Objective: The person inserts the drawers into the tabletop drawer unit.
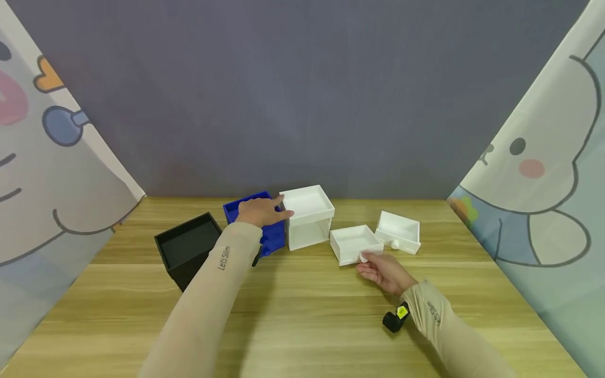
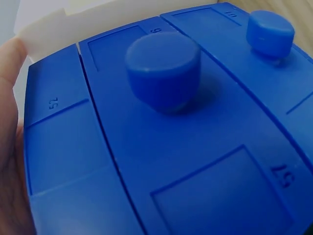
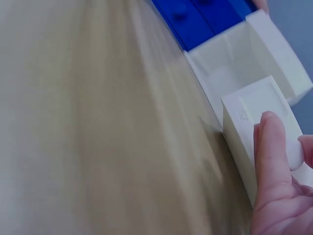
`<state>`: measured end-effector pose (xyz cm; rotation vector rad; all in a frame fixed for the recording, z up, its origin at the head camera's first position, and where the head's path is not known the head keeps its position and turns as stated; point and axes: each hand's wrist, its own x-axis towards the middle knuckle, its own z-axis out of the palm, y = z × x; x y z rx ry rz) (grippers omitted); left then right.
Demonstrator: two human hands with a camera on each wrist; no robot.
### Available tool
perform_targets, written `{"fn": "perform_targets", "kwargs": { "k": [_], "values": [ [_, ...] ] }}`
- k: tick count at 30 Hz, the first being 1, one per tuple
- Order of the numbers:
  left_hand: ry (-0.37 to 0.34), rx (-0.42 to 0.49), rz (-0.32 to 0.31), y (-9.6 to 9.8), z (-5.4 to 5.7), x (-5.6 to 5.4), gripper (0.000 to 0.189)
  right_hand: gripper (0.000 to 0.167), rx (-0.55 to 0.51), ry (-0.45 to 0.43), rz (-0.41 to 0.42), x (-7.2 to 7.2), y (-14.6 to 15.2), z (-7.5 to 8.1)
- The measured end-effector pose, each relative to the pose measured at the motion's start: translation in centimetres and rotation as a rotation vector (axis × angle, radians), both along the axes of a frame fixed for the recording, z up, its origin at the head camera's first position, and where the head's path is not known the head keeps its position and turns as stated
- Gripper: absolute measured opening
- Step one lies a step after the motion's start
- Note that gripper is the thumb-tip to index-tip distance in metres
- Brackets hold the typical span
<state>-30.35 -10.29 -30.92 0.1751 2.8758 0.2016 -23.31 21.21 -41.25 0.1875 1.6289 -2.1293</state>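
Observation:
My left hand (image 1: 262, 211) reaches over the blue drawer box (image 1: 272, 239), its fingers straight and touching the left edge of the white cabinet (image 1: 309, 235). That cabinet has a tray-like top and a hollow front. In the left wrist view, the blue drawer fronts (image 2: 127, 142) with round knobs fill the picture beside the hand. My right hand (image 1: 388, 273) pinches the round knob (image 3: 295, 155) of a white drawer (image 1: 354, 240). The drawer sits on the table, right of the cabinet and apart from it in the head view; some of the right fingers are hidden.
Another white drawer (image 1: 399, 231) with a knob lies on the wooden table (image 1: 307, 315), right of the held one. A black box (image 1: 189, 244) stands at the left, partly behind the left sleeve. A grey wall (image 1: 302, 105) rises behind the table.

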Motion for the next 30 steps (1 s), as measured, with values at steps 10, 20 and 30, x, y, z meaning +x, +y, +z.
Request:
{"fn": "perform_targets", "kwargs": {
  "k": [10, 20, 30],
  "values": [
    [0.0, -0.016, 0.004, 0.2, 0.0, 0.5, 0.074, 0.023, -0.075, 0.023, 0.101, 3.3, -0.4, -1.3],
    [-0.002, -0.003, 0.009, 0.3, -0.1, 0.7, 0.073, 0.018, -0.077, 0.079, 0.17, 2.8, -2.7, -1.6],
    [-0.014, -0.053, 0.042, 0.8, 0.2, 0.9, 0.073, 0.017, -0.077, 0.065, 0.197, 1.7, -4.9, -2.1]
  ]
}}
